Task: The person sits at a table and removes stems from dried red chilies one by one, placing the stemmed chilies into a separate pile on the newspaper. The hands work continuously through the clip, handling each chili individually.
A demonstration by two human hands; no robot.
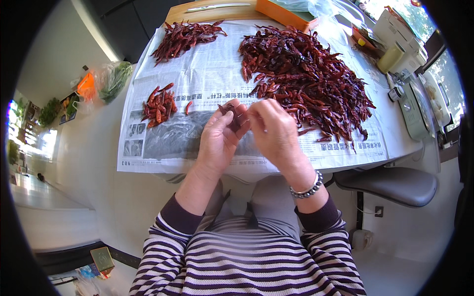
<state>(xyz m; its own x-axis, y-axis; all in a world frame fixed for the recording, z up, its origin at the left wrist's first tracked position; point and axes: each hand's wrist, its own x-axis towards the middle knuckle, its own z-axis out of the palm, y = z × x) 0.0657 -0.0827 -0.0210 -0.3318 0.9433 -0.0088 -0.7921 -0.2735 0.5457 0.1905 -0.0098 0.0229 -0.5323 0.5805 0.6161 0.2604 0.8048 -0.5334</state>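
My left hand (221, 135), palm up above the newspaper (222, 70), holds dark dried chili peppers (231, 120) under its thumb and along the fingers. Close against its fingertips is my right hand (273, 125), its fingers bent inward; whatever they may pinch is hidden. A large heap of dried red chilies (303, 74) spreads over the right half of the paper, partly behind my right hand. To the left lies a small pile of brighter chilies (160, 106), with a single chili (188, 107) beside it. Another pile of dark chilies (185, 39) sits at the far left.
At the back are a wooden board (211, 13) with a knife (218, 7) and an orange box (285, 14) under plastic bags. A green appliance (414, 111) and a jar (391, 57) stand at the right. A grey stool (389, 185) is below the table's right edge.
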